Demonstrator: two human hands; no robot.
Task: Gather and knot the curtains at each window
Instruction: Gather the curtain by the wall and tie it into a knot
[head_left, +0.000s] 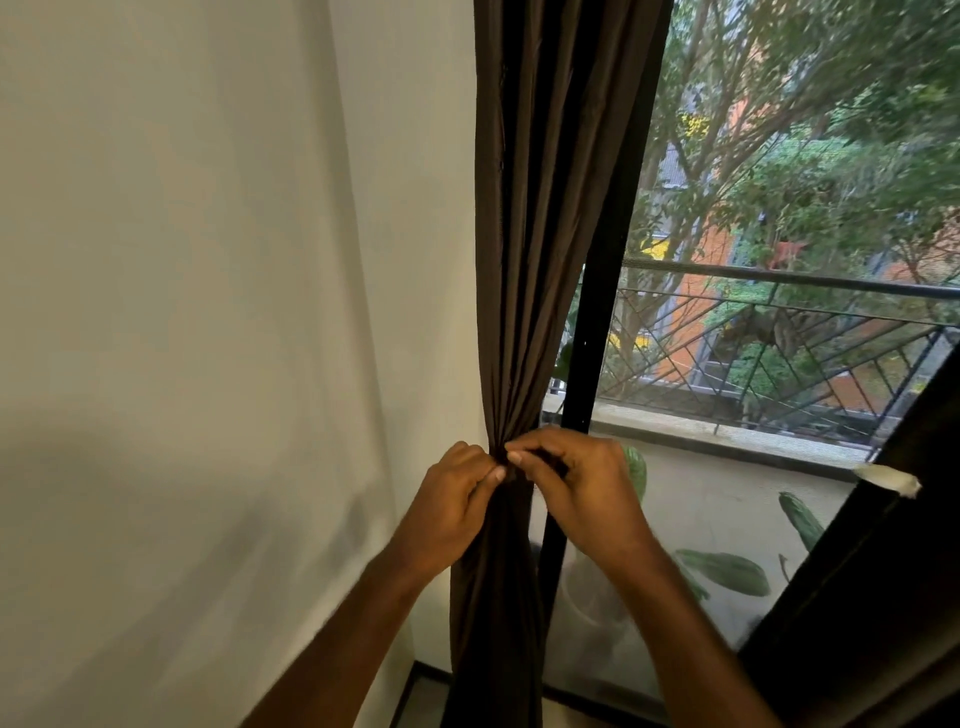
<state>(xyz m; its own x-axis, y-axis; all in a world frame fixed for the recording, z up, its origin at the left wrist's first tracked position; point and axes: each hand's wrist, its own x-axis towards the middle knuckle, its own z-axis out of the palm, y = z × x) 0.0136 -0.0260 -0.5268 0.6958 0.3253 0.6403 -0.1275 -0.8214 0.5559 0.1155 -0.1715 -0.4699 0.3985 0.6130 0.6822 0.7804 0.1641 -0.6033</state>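
Both hands (457, 499) (576, 483) around gathered curtain (540, 234)

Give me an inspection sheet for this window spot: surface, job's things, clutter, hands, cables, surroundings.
Surface: pale painted wall left of the window; no worktop in view.
Job's things: dark brown pleated fabric curtain, hanging bunched at the black window frame, pinched into a narrow waist; no finished knot visible.
Clutter: nothing seen.
Hands: left hand and right hand each have a grip on the gathered waist, fingertips nearly meeting.
Cables: nothing seen.
Surroundings: black metal balcony railing, green trees, large green plant leaves outside the glass.
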